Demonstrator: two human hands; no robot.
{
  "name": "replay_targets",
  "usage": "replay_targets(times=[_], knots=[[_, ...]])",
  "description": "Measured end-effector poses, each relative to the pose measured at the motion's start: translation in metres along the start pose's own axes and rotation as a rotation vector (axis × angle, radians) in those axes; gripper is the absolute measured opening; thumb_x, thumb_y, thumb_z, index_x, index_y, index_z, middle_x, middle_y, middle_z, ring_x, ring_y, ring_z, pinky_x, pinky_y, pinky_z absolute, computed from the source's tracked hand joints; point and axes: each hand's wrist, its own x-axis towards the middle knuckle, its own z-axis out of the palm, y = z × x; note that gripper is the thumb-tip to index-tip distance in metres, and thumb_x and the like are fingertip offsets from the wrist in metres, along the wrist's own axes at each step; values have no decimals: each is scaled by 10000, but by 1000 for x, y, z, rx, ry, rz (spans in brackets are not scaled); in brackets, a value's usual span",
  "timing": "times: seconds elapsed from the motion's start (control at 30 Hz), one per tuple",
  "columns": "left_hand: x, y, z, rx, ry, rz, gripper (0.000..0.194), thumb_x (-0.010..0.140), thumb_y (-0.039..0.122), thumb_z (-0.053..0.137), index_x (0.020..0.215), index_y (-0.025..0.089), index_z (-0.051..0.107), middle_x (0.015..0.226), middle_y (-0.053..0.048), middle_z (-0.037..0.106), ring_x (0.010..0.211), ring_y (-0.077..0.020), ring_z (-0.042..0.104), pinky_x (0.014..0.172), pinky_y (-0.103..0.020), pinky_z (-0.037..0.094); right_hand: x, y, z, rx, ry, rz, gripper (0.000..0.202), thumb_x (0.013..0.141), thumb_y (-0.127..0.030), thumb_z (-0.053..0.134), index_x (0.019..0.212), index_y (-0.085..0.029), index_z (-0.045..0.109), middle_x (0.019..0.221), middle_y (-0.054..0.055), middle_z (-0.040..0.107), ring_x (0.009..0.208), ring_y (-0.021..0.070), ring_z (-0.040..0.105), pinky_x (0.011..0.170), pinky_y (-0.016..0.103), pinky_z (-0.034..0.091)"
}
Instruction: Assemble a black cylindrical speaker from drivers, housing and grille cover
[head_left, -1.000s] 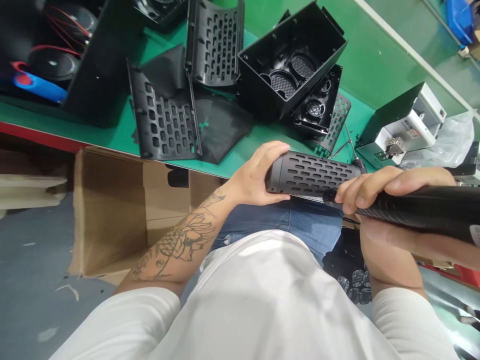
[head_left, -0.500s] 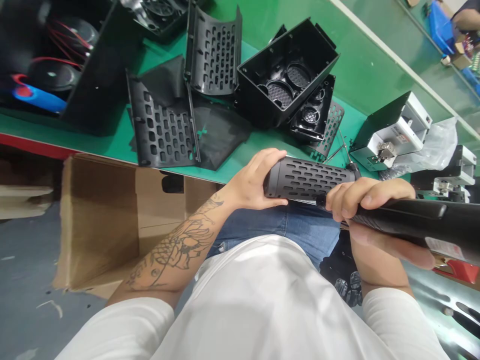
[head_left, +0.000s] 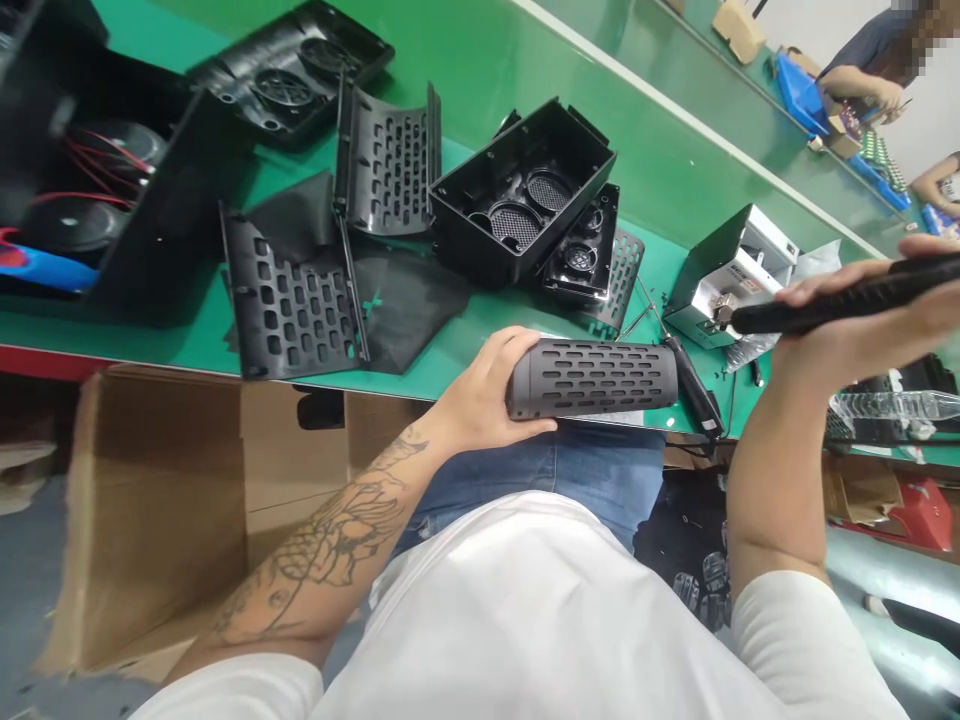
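My left hand (head_left: 499, 390) grips the left end of a black slotted casing (head_left: 600, 378), which lies at the front edge of the green bench. My right hand (head_left: 847, 325) is raised at the right with its fingers round a black power screwdriver (head_left: 832, 305). The driver's tip meets or overlaps the front of a silver screw feeder (head_left: 731, 285); whether they touch I cannot tell. Behind the casing stands an open black box (head_left: 525, 190) with two round grilles. A second black handheld tool (head_left: 694, 385) lies just right of the casing.
Perforated black panels (head_left: 296, 300) and dark sheets (head_left: 409, 300) lie at the left. A large black housing (head_left: 150, 250) with red wires stands farther left. An open cardboard box (head_left: 165, 520) is below the bench edge. People work across the glass divider.
My right hand has moved up and away from the casing's right end with the screwdriver, over to the screw feeder. My left hand still holds the casing. The camera view has shifted.
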Motion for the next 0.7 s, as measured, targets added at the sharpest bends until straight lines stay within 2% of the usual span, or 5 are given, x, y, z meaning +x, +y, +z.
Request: replay_targets(times=[0.1, 0.23, 0.33, 0.57, 0.7], knots=[[2, 1, 2, -9, 11, -1, 1107, 877, 539, 931, 1731, 243, 292, 1576, -230, 548, 1489, -423, 594, 1233, -645, 581, 17, 58, -35, -153, 141, -144, 420, 1289, -402, 287, 1083, -93, 483, 647, -60, 443, 480, 66, 532, 496, 30, 405], [2, 0, 4, -15, 10, -16, 1146, 828, 503, 974, 1719, 272, 292, 1572, -216, 548, 1479, -424, 600, 1230, -655, 577, 14, 67, -63, -241, -200, -143, 521, 1302, -522, 209, 1116, -103, 457, 752, -17, 531, 653, 72, 642, 633, 111, 576], [2, -1, 5, -17, 15, -14, 1116, 853, 525, 950, 1717, 263, 293, 1566, -222, 544, 1476, -421, 598, 1221, -653, 584, 13, 64, -71, -96, -292, -173, 484, 1286, -439, 262, 1128, -62, 521, 789, 16, 583, 695, 121, 697, 634, 119, 586], [0, -3, 5, -31, 25, 19, 1117, 865, 562, 938, 1725, 259, 291, 1563, -230, 542, 1480, -420, 600, 1225, -649, 585, 13, 113, -77, 24, 32, -355, 820, 1236, -647, 13, 1073, -45, 544, 658, -17, 501, 456, 78, 556, 434, 10, 382], [-1, -6, 3, -59, 12, 19, 1164, 835, 527, 973, 1736, 267, 284, 1587, -232, 531, 1501, -429, 592, 1234, -648, 578, 3, 104, -70, -172, 1, -51, 823, 1188, -871, 165, 1021, -134, 491, 645, -19, 493, 472, 82, 547, 410, 88, 445]])
